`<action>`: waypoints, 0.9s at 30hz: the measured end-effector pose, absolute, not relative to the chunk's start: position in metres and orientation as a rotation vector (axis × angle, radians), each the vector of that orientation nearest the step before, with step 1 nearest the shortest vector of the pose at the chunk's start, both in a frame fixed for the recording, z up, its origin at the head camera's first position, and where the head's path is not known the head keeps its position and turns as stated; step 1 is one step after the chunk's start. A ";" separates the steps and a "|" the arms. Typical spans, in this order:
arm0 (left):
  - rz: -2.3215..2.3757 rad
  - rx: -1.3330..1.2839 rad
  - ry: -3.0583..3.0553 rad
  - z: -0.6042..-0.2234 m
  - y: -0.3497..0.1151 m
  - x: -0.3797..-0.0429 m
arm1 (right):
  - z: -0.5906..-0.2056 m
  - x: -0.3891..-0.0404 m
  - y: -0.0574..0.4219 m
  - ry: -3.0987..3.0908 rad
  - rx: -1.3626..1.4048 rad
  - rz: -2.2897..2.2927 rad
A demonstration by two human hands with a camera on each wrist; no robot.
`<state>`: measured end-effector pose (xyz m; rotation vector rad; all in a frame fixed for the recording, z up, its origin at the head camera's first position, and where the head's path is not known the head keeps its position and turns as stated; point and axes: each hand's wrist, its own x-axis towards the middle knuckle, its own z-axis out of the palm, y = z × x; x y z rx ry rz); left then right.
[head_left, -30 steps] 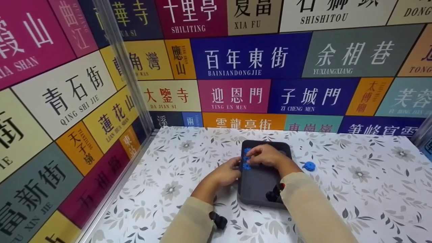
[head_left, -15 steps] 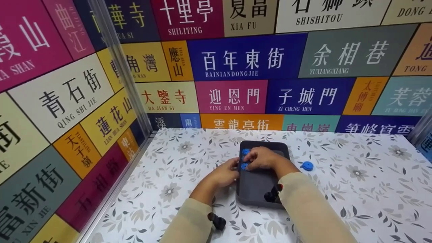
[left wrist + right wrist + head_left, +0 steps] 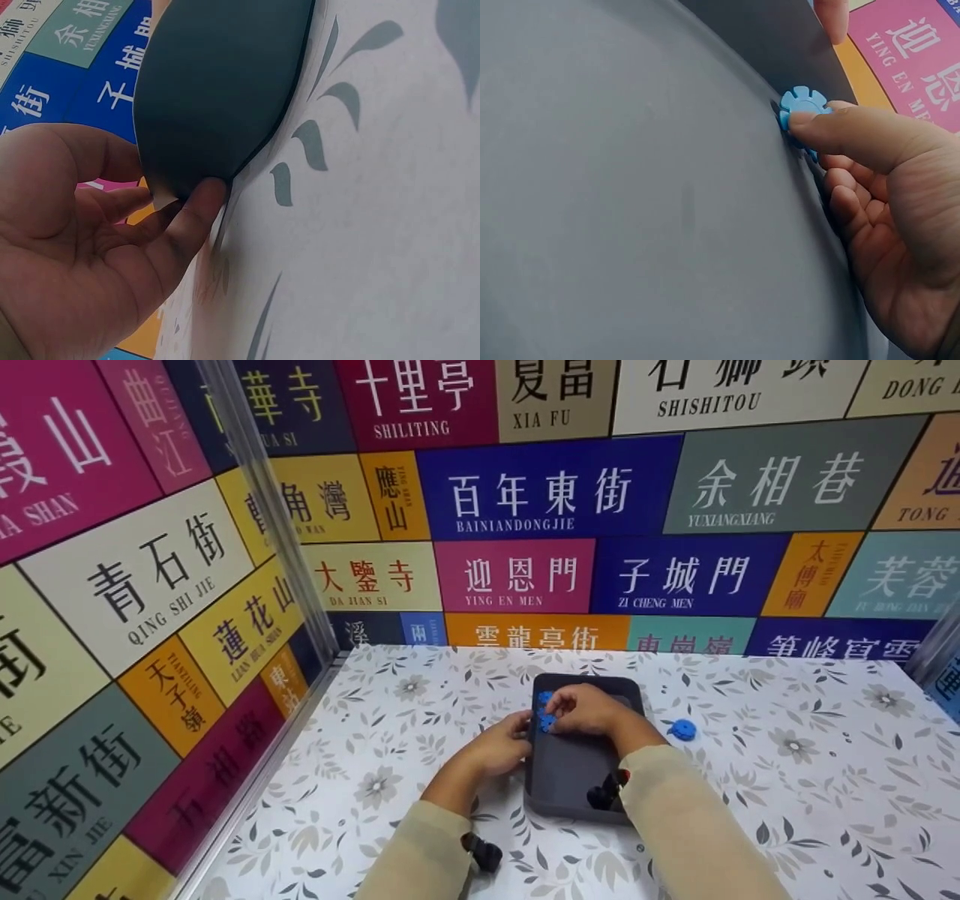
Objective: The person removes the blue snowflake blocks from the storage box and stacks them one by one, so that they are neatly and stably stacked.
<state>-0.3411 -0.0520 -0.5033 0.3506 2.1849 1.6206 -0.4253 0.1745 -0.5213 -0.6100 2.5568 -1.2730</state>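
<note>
Right hand [image 3: 589, 711] over the tray, thumb and fingers pinching a blue disc [image 3: 802, 105] with a notched rim. Disc sits at the thumb tip, right by the tray wall; can't tell if its edge touches the floor. Left hand [image 3: 499, 744] grips the edge of the dark tray [image 3: 568, 774], digits on both sides of the wall, just left of the right hand.

More blue pieces [image 3: 545, 697] just past the right fingertips, along that same wall; partly covered, count unclear. One loose blue disc [image 3: 683, 729] on the patterned tablecloth [image 3: 750, 817], outside the tray, to the right of the right hand and near its wrist. Black wrist camera [image 3: 604, 793] hangs below the right wrist, over the near part of the tray.

Risks, my judgement: disc is small and thumb covers part of it, so a loose pinch could let it slip or flip. Wall is tight to the fingers; knuckles catching it could knock the disc askew. Fingers crowd the neighbouring pieces, so a sideways brush could push them out of place. If the left hand eases off, a push on the wall could slide the tray. Right forearm is close to the loose disc; an outward swing might bump it.
</note>
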 end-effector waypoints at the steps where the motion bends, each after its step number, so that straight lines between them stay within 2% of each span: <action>1: 1.619 0.350 2.189 -0.503 -0.052 -0.341 | -0.522 -0.425 0.174 2.541 -0.587 -1.301; 11: 1.569 0.294 2.263 -0.500 -0.054 -0.339 | -0.522 -0.424 0.175 2.455 -0.414 -1.507; 20: 1.504 0.330 2.335 -0.498 -0.053 -0.340 | -0.520 -0.427 0.176 2.475 -0.396 -1.505; 27: 1.549 0.314 2.287 -0.501 -0.054 -0.339 | -0.500 -0.426 0.170 2.448 -0.303 -1.595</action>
